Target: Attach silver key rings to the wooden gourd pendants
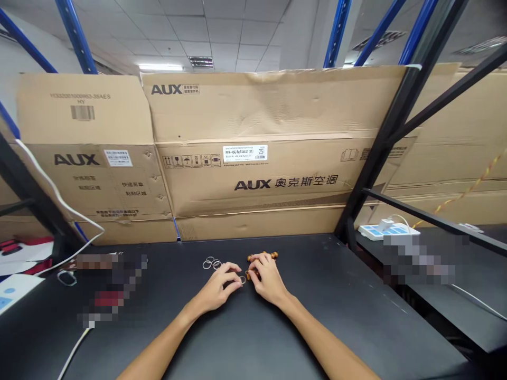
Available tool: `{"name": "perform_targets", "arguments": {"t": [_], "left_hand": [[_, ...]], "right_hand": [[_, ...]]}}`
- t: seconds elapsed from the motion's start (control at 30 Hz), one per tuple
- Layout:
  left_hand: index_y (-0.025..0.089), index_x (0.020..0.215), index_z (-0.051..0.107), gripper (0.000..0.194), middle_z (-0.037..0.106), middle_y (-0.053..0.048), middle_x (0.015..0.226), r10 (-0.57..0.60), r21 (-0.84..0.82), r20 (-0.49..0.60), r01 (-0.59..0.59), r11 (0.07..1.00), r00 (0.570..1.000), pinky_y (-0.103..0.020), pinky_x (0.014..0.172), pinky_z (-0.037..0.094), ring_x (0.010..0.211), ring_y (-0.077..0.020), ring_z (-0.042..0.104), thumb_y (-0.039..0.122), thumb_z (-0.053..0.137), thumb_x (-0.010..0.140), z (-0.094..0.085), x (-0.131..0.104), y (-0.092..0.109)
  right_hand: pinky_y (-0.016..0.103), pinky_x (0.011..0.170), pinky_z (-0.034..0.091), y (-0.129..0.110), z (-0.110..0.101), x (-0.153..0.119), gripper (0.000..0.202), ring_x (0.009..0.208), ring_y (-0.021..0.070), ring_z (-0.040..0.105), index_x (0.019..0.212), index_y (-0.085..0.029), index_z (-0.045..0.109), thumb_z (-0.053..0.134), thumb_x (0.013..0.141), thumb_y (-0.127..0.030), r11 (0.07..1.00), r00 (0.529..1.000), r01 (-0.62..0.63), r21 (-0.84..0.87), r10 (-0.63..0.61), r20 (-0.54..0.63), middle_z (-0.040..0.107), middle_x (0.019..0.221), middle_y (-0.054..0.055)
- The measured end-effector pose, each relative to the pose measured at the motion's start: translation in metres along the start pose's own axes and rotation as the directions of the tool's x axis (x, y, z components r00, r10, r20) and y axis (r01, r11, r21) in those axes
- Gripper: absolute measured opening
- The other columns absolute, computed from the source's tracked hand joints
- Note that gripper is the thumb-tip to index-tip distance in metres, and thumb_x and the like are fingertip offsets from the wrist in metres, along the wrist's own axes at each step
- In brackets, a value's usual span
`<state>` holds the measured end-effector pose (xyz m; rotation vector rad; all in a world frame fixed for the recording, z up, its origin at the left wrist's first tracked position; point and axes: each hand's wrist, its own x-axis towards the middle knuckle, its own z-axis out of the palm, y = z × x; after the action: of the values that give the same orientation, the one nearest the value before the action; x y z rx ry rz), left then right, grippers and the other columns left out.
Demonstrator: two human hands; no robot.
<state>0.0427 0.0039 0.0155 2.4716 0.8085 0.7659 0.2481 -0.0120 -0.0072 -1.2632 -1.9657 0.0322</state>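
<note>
On the black tabletop my left hand is closed, thumb and fingertips pinching a small metal ring. Just beyond its knuckles lie several more thin silvery rings, loosely overlapping. My right hand is curled over a glossy brown, knobbly thing that looks like wooden beads. Part of this brown thing shows between the thumb and fingers, close to the ring in my left hand. My right fingers cover most of it, so its full shape is hidden.
Tall cardboard panels stand along the table's back edge. Black rack posts rise at both sides. A white cable hangs at left near a watch-like item. A power strip lies on the right-hand surface. Some items are pixelated.
</note>
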Motion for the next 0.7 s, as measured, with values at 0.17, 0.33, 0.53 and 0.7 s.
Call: {"name": "perform_targets", "arguments": {"t": [0.17, 0.33, 0.53, 0.7], "left_hand": [[0.020, 0.081, 0.062, 0.019, 0.057, -0.007, 0.110, -0.050, 0.238, -0.157, 0.087, 0.967, 0.986, -0.040, 0.093, 0.041, 0.103, -0.0218, 0.054, 0.023, 0.047, 0.091, -0.001, -0.001, -0.018], [0.019, 0.078, 0.060, 0.015, 0.058, -0.008, 0.108, -0.113, 0.379, -0.254, 0.207, 0.902, 0.960, -0.042, 0.086, 0.044, 0.101, -0.0244, 0.055, 0.024, 0.050, 0.088, -0.005, -0.003, -0.036], [0.025, 0.111, 0.062, 0.025, 0.055, -0.007, 0.128, -0.175, 0.400, -0.265, 0.273, 0.875, 0.948, -0.046, 0.097, 0.039, 0.119, -0.0274, 0.049, 0.033, 0.051, 0.089, -0.007, -0.005, -0.050], [0.024, 0.109, 0.066, 0.028, 0.061, -0.007, 0.125, -0.274, 0.383, -0.174, 0.321, 0.866, 0.946, -0.043, 0.103, 0.039, 0.123, -0.0262, 0.049, 0.036, 0.049, 0.090, -0.010, -0.007, -0.064]], "right_hand": [[0.041, 0.093, 0.038, 0.004, -0.003, 0.001, 0.013, 0.104, 0.0235, 0.046, 0.086, -0.020, 0.061, 0.049, 0.088, -0.018, 0.997, 0.999, -0.032, -0.072, 0.031, -0.011, 0.058, 0.107, 0.008], [0.043, 0.093, 0.037, 0.005, -0.001, 0.000, 0.018, 0.108, 0.0256, 0.044, 0.093, -0.022, 0.064, 0.046, 0.090, -0.022, 0.969, 0.987, -0.156, -0.192, 0.158, -0.002, 0.057, 0.112, 0.009], [0.051, 0.103, 0.029, 0.005, -0.001, -0.002, 0.035, 0.127, 0.0315, 0.033, 0.117, -0.030, 0.061, 0.058, 0.085, -0.041, 0.967, 0.987, -0.097, -0.234, 0.123, 0.101, 0.047, 0.135, 0.006], [0.050, 0.108, 0.027, 0.017, 0.004, -0.001, 0.031, 0.130, 0.0294, 0.038, 0.115, -0.030, 0.065, 0.045, 0.092, -0.029, 0.965, 0.970, -0.040, -0.257, 0.100, 0.223, 0.053, 0.135, 0.004]]}}
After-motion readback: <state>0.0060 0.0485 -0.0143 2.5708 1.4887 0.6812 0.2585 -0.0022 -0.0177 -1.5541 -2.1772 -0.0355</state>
